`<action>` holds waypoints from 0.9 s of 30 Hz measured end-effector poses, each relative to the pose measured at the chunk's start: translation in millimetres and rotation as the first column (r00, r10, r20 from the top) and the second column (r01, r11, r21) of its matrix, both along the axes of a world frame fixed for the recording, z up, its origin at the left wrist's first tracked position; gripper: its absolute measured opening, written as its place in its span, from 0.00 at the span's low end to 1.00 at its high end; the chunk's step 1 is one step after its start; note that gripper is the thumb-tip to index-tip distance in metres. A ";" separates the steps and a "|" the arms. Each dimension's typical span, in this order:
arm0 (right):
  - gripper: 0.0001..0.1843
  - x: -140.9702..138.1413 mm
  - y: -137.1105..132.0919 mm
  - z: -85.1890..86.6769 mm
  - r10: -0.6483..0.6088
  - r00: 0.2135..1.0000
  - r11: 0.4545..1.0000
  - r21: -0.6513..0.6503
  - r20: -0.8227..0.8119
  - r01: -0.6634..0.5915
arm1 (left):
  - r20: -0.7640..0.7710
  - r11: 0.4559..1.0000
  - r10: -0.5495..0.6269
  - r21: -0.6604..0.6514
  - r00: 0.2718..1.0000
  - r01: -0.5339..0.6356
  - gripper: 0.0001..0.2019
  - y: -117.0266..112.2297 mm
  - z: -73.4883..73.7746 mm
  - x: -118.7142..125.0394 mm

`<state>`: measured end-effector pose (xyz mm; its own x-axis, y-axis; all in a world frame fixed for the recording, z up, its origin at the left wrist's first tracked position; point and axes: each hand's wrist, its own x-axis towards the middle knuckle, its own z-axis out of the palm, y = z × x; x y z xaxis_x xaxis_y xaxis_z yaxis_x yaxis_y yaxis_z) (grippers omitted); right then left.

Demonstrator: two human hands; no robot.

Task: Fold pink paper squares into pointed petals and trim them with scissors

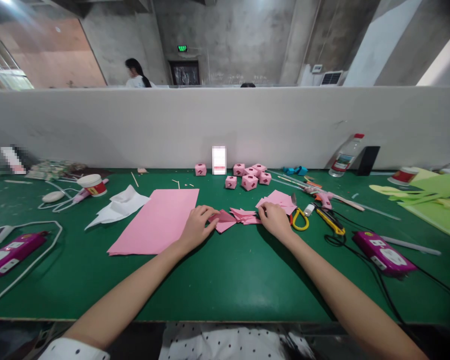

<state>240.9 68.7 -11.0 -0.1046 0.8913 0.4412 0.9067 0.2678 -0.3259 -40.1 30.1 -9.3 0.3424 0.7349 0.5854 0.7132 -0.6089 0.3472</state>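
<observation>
On the green table (pixel 225 280), my left hand (pixel 198 224) has its fingers curled onto a folded pink paper piece (pixel 223 221). My right hand (pixel 273 220) pinches the right end of a small heap of folded pink pieces (pixel 244 215). A large pink paper sheet (pixel 160 220) lies flat just left of my left hand. A stack of pink squares (pixel 278 199) rests behind my right hand. Several finished pink paper cubes (pixel 249 176) stand farther back near the wall.
Yellow-handled scissors (pixel 299 219), a yellow utility knife (pixel 330 221) and a pink glue gun (pixel 322 197) lie right of my right hand. Purple power strips sit at right (pixel 383 253) and left (pixel 10 251). White paper (pixel 119 206), a glue tub (pixel 93 184), a bottle (pixel 346 156), green paper (pixel 431 196).
</observation>
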 end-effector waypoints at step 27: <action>0.18 -58.5 -26.8 -11.7 0.492 0.869 0.860 0.187 -0.058 -0.475 | -0.041 0.999 -0.011 -0.032 0.999 0.010 0.11 -1.2 -1.5 3.4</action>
